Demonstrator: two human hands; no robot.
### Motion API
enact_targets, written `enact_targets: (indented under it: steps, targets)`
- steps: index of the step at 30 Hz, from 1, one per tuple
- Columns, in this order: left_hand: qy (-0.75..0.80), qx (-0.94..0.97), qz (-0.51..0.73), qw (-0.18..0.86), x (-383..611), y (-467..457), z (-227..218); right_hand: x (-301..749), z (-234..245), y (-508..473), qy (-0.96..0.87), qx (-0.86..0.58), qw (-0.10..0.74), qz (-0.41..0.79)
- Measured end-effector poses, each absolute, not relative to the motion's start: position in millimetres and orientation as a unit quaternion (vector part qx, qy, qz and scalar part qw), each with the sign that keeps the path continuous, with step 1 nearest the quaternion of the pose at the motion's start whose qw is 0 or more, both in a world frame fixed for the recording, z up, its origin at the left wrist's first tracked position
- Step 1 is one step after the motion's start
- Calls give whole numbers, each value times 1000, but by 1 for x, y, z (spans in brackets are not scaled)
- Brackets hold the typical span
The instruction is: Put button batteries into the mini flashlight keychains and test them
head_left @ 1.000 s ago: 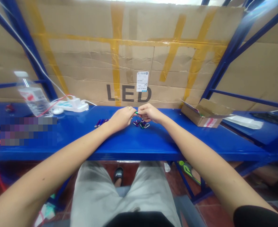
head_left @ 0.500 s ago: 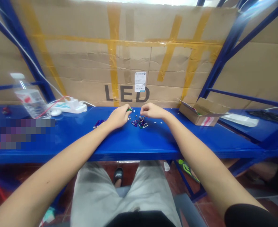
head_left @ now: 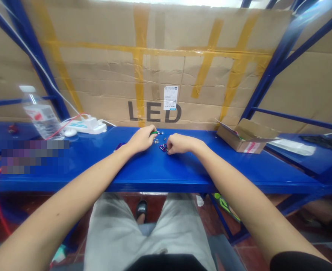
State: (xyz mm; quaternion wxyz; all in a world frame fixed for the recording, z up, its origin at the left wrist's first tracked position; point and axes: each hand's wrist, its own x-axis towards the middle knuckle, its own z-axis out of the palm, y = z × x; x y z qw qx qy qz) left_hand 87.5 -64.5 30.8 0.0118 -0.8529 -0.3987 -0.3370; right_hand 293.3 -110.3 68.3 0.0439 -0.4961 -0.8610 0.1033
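My left hand (head_left: pixel 141 139) is closed around a slim green piece (head_left: pixel 153 133), whose end pokes out past the fingertips beside some small metal parts (head_left: pixel 160 132). Down at the tabletop, my right hand (head_left: pixel 181 144) has its fingers curled together over a small pile of carabiners. A purple carabiner (head_left: pixel 162 148) shows at its fingertips; the rest of the pile is hidden behind the hand. Whatever the right fingers pinch is too small to make out. More tiny metal pieces (head_left: pixel 156 141) lie between the hands. Purple rods (head_left: pixel 119 146) are partly covered by my left wrist.
An open cardboard box (head_left: pixel 246 137) stands at the right of the blue table (head_left: pixel 160 171). On the left are a plastic bottle (head_left: pixel 41 116) and a white power strip (head_left: pixel 89 126) with cables. A large cardboard sheet (head_left: pixel 103 82) marked LED closes off the back.
My right hand has come down and nearer to me, onto the carabiners, covering most of them. The left hand keeps its grip on the green piece. The view has shifted slightly.
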Motion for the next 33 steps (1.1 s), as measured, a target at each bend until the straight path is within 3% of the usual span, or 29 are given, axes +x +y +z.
enact_targets:
  steps: [8, 14, 20, 27, 33]
  targets:
    - [-398, -856, -330, 14, 87, -65, 31, 295, 70, -112, -863, -502, 47, 30]
    - [-392, -860, -326, 26, 88, -64, 31, 305, 71, -103, -832, -503, 201, 123]
    - [-384, -872, -303, 16, 88, -66, 31, 302, 55, -89, -806, -480, 281, 202]
    - [-391, -883, -261, -5, 70, -59, 40, 290, 39, -87, -851, -403, 267, 206]
    - [-406, -885, -216, -71, 44, -58, 50, 271, 27, -79, -898, -339, 258, 110]
